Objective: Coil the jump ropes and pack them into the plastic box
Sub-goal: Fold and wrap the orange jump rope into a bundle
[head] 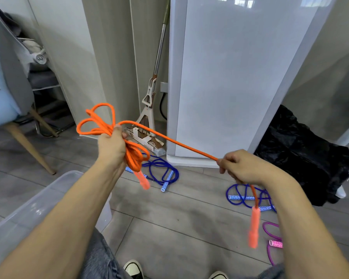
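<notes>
My left hand (111, 146) grips a bundle of loops of the orange jump rope (101, 125); one orange handle (143, 180) hangs below that hand. A taut strand (169, 139) runs from the bundle to my right hand (242, 168), which pinches the rope. The other orange handle (254, 228) dangles below my right hand. The clear plastic box (28, 210) stands at the lower left under my left forearm. On the floor lie two blue jump ropes (165, 174) (248, 197) and a purple one with a pink handle (274, 241).
A white appliance (230, 77) stands ahead, with a mop (149, 109) leaning beside it. A black plastic bag (302, 158) lies at the right. A chair with wooden legs (24, 141) is at the left. My shoes (133, 268) show at the bottom.
</notes>
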Available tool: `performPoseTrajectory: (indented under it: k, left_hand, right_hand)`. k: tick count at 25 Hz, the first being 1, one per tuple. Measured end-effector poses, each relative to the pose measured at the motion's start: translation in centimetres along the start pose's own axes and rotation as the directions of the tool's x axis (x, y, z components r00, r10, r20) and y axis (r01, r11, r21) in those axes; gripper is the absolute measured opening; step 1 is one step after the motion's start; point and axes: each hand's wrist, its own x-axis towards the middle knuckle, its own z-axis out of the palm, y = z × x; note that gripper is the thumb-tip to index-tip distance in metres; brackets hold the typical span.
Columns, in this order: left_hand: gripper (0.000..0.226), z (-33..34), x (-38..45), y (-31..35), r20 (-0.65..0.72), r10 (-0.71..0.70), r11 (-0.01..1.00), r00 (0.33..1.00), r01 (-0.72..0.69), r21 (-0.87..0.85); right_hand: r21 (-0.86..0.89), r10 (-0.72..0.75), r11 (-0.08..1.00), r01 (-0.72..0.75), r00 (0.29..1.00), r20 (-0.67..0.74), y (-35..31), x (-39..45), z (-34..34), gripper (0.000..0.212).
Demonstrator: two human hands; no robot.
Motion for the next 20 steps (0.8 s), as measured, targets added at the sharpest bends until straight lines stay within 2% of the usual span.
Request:
performPoseTrajectory:
  k: [2, 4, 7, 11, 14, 17, 20]
  left_hand:
    - [0.031, -0.2, 0.3, 0.0, 0.025, -0.042, 0.999, 0.999, 0.042, -0.022]
    - [0.028, 0.2, -0.3, -0.9, 0.132, -0.133, 0.991, 0.982, 0.131, 0.021]
    - [0.026, 1.5, -2.3, -2.6, 0.285, -0.239, 0.966, 0.928, 0.196, 0.169]
    - [0.023, 2.9, -4.8, -3.2, 0.365, -0.334, 0.941, 0.869, 0.29, 0.173]
    - [0.029, 2.9, -5.5, -3.3, 0.401, -0.339, 0.935, 0.851, 0.256, 0.247]
    - [0.026, 3.1, -6.2, -2.8, 0.398, -0.307, 0.929, 0.864, 0.182, 0.323]
    - [0.02, 3.1, -5.9, -1.9, 0.336, -0.278, 0.952, 0.9, 0.212, 0.221]
  right_hand:
    - [-0.031, -0.014, 0.999, 0.011, 0.996, -0.091, 0.6, 0.0, -0.6, 0.033]
    - [0.011, -0.105, 0.994, 0.109, 0.972, -0.21, -0.4, 0.1, -0.3, 0.032]
    - [0.074, -0.212, 0.969, 0.236, 0.948, -0.238, -2.9, 0.3, 1.7, 0.027]
    - [0.011, -0.284, 0.957, 0.288, 0.948, -0.145, -4.9, -0.1, 4.2, 0.024]
    - [-0.032, -0.345, 0.938, 0.344, 0.938, -0.026, -5.9, -0.6, 5.5, 0.022]
    - [-0.041, -0.354, 0.934, 0.355, 0.935, 0.024, -6.5, -0.8, 5.8, 0.021]
    - [-0.019, -0.325, 0.945, 0.325, 0.945, 0.034, -6.4, -0.7, 5.6, 0.023]
